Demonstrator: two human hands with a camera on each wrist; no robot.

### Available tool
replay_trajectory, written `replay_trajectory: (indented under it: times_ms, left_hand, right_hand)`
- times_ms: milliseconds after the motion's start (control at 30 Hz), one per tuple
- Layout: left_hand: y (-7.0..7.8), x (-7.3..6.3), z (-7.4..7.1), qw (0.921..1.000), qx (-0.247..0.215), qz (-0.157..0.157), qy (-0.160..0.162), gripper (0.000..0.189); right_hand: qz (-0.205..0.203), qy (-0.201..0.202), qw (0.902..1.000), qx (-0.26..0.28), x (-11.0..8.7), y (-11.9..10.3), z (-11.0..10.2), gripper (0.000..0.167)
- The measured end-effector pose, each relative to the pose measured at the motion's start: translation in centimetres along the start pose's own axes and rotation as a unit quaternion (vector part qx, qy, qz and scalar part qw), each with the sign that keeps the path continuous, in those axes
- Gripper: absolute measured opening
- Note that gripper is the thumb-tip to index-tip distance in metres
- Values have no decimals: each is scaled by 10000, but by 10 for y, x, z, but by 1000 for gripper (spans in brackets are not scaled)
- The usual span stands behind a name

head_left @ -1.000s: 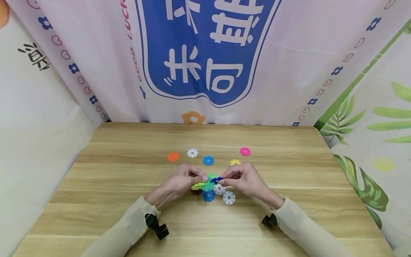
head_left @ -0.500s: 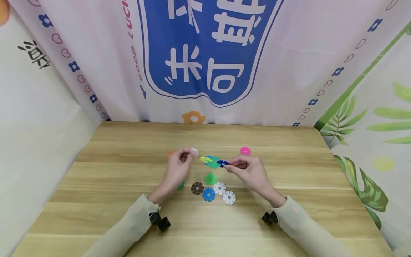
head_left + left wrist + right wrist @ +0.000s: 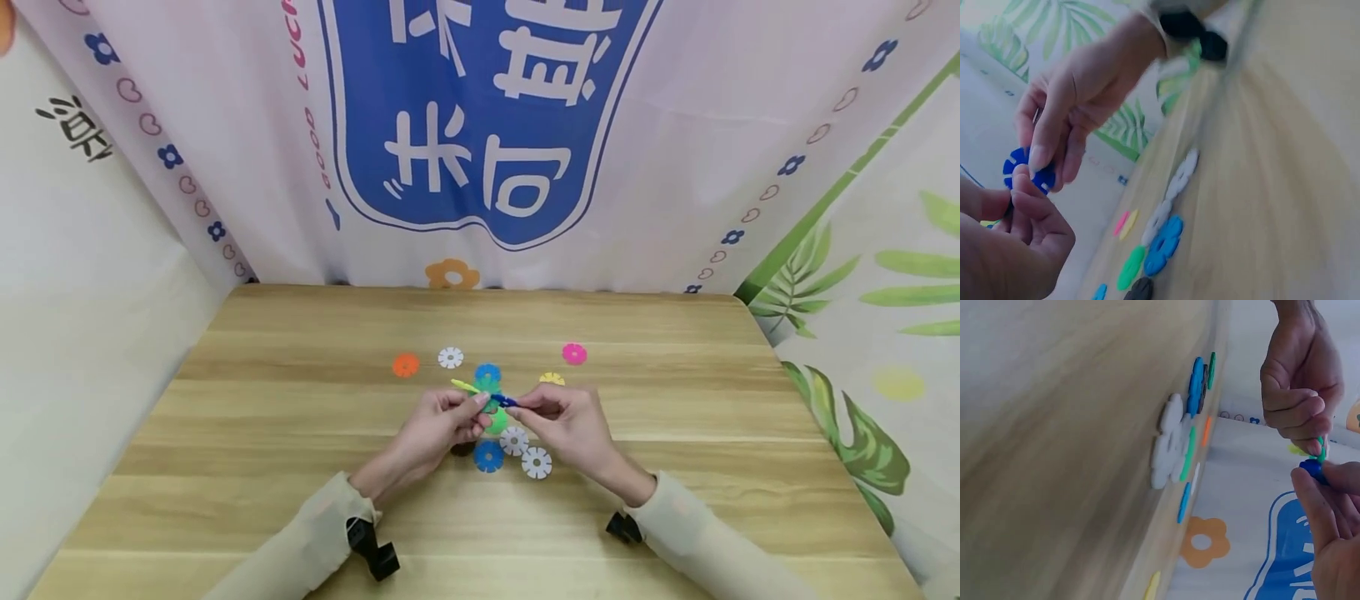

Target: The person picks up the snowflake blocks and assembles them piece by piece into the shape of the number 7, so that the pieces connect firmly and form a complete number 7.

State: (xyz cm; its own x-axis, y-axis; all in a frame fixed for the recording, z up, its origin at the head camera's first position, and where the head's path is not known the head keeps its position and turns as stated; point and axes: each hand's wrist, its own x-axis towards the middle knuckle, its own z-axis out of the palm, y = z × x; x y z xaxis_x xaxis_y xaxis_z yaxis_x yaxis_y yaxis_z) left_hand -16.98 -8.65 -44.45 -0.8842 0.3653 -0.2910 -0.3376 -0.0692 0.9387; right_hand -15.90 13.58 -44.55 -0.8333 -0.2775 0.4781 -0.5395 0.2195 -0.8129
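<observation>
Over the middle of the table, my left hand (image 3: 431, 432) pinches a green notched disc (image 3: 489, 387) that is joined to a yellow-green disc (image 3: 464, 386). My right hand (image 3: 579, 427) pinches a dark blue notched disc (image 3: 505, 401) between thumb and fingers, and this disc adjoins the green one. In the left wrist view the dark blue disc (image 3: 1016, 164) shows its slotted rim, with fingertips of both hands on it. Part of the joined discs is hidden behind the left fingers.
Loose discs lie around: orange (image 3: 406, 365), white (image 3: 451, 357), pink (image 3: 574, 354), yellow (image 3: 552, 379), light green (image 3: 497, 421) and blue (image 3: 489, 457). Two more white discs (image 3: 537, 462) overlap at the front. A brown disc (image 3: 462, 449) is mostly hidden by the left hand. A printed curtain stands behind the table.
Half a second ago my left hand was off the discs, up near the white disc, while the right held the joined discs alone. Now the left grips them again, lower and nearer.
</observation>
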Motion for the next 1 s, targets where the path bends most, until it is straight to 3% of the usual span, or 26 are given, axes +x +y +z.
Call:
replay_trajectory:
  times_ms: [100,300,500,600,667,767,833,900,933,1000]
  left_hand:
    - [0,-3,-2,9999,-101,19,-122,22]
    - [1,-2,-7,9990,-89,11,-435,22]
    - [5,-4,-14,9944,32,59,-1054,25]
    - [7,-4,-15,9937,118,27,-1116,27]
    - [8,-2,-11,9948,188,-2,-999,28]
    - [8,1,0,9966,464,55,-674,32]
    - [5,2,7,9939,979,256,-448,39]
    - [2,1,13,9904,1289,443,-209,42]
    - [0,1,14,9888,1392,527,-73,43]
    - [-4,0,16,9910,1166,642,157,40]
  right_hand:
    - [-248,56,9997,55,-1,-2,4,7]
    - [-217,95,9997,55,-4,-3,5,6]
    - [-844,74,9964,-30,-4,-5,2,10]
    - [-959,-1,9953,-100,-4,-4,2,10]
    - [-652,-8,9978,-71,-4,-3,0,7]
    - [568,92,9971,501,-1,0,-5,8]
    - [1475,272,9816,1184,2,1,-10,15]
    - [2138,479,9566,1921,5,0,-12,22]
    - [2346,524,9451,2212,6,-1,-13,24]
    - [2607,538,9297,2546,8,-5,-12,27]
